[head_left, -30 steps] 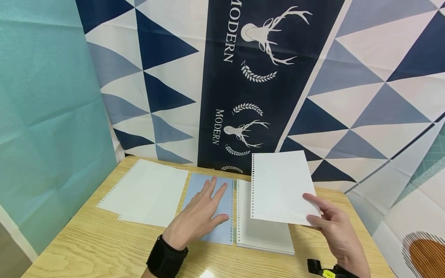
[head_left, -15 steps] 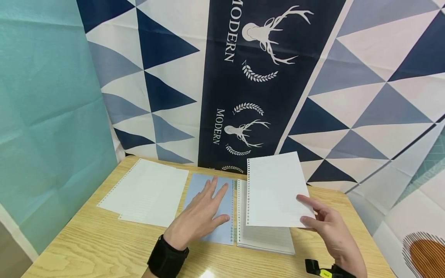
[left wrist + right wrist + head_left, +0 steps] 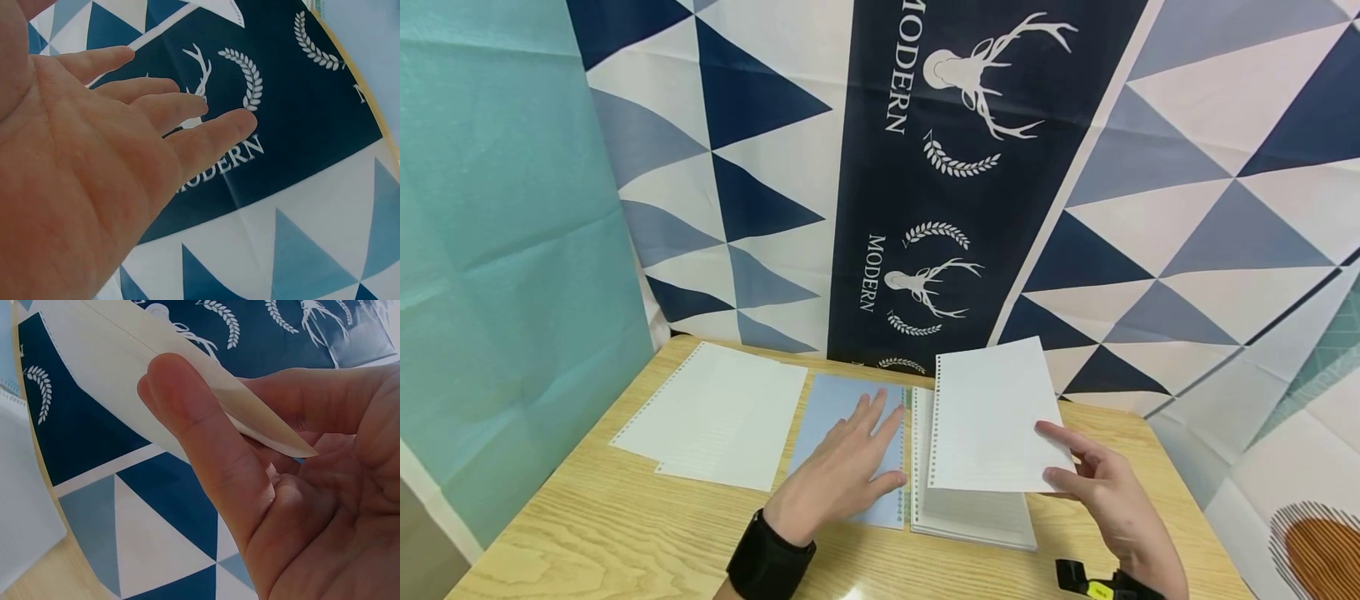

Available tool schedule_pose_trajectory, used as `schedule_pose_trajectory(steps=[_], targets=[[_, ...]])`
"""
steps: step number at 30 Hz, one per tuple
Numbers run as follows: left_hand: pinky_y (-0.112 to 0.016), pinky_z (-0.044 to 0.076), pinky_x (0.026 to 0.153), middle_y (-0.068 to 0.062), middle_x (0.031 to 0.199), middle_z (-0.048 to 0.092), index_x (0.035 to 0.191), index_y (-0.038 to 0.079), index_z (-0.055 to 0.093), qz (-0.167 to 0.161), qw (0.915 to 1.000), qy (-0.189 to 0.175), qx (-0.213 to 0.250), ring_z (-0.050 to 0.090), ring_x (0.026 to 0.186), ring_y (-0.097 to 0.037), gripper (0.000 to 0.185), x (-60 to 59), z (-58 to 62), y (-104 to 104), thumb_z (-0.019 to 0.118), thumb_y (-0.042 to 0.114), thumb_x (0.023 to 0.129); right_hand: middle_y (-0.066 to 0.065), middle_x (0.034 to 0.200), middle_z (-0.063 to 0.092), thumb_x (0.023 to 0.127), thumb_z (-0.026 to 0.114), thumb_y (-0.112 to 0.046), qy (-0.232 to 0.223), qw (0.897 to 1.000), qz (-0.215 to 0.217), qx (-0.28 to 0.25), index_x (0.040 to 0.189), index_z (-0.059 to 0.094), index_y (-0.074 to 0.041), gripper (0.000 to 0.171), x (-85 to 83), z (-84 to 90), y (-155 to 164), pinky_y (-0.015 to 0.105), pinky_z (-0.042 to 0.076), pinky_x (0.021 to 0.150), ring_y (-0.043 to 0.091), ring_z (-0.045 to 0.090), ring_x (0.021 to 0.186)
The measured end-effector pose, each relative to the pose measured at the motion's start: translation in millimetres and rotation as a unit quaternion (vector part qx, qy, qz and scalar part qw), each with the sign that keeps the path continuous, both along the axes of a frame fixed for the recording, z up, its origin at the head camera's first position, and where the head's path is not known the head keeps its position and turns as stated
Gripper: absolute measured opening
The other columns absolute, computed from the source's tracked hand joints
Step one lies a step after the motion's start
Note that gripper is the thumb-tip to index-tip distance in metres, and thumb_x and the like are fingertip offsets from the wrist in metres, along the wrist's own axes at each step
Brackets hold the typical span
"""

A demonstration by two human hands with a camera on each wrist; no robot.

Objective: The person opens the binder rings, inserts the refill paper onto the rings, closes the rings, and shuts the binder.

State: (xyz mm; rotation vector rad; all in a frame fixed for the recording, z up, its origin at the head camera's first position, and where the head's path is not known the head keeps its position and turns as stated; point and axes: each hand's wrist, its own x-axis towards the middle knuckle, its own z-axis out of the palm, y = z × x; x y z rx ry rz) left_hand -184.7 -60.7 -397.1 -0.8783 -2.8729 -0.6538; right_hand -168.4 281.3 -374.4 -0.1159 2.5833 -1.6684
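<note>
Right hand (image 3: 1116,492) is pinching punched loose-leaf paper (image 3: 988,417), just left of it, by the hole-free edge; left hand (image 3: 842,479) is hovering spread over blue cover (image 3: 825,408). Probably light, bendy, crease-prone; that edge suits gripping.

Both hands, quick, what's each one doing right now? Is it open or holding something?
Left hand: open, holding nothing.
Right hand: closed on white hole-punched paper, pinched between thumb and fingers.
</note>
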Motion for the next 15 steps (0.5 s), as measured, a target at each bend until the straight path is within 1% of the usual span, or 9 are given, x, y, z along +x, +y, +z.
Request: schedule_pose_trajectory(steps=[3, 7, 10, 15], targets=[[-0.06, 0.037, 0.117, -0.014, 0.171, 0.017, 0.162, 0.016, 0.028, -0.01, 0.9998, 0.004, -0.015, 0.021, 0.158, -0.035, 0.078, 1.4, -0.8, 5, 0.063, 0.046, 0.099, 0.032, 0.147, 0.045, 0.093, 0.062, 0.006, 0.001, 1.0, 0.003, -0.003, 0.154, 0.038, 0.004, 0.065, -0.1, 0.0, -1, 0.029, 0.062, 0.081, 0.004, 0.07, 0.101], [-0.059, 0.038, 0.116, -0.015, 0.171, 0.018, 0.162, 0.017, 0.027, -0.015, 0.9994, 0.005, -0.031, 0.023, 0.157, -0.035, 0.079, 3.4, -2.1, 11, 0.063, 0.048, 0.099, 0.031, 0.147, 0.046, 0.092, 0.063, 0.006, 0.004, 1.0, 0.002, 0.001, 0.153, 0.04, 0.003, 0.065, -0.3, 1.4, -3, 0.029, 0.062, 0.08, 0.003, 0.07, 0.1], [-0.059, 0.038, 0.116, -0.016, 0.171, 0.019, 0.162, 0.018, 0.026, -0.021, 0.9993, 0.0, -0.031, 0.023, 0.157, -0.035, 0.079, 4.7, -4.1, 14, 0.062, 0.048, 0.099, 0.031, 0.148, 0.046, 0.092, 0.064, 0.006, 0.005, 1.0, 0.0, 0.007, 0.153, 0.042, 0.003, 0.065, -0.5, 2.5, -5, 0.029, 0.062, 0.079, 0.003, 0.069, 0.098], [-0.06, 0.039, 0.115, -0.015, 0.17, 0.02, 0.162, 0.019, 0.027, -0.033, 0.999, -0.004, -0.03, 0.024, 0.157, -0.035, 0.077, 6.2, -7.9, 18, 0.062, 0.047, 0.099, 0.033, 0.148, 0.046, 0.092, 0.064, 0.005, 0.005, 1.0, 0.012, 0.001, 0.151, 0.043, 0.003, 0.063, -1.3, 2.2, -7, 0.031, 0.063, 0.078, 0.004, 0.069, 0.098]])
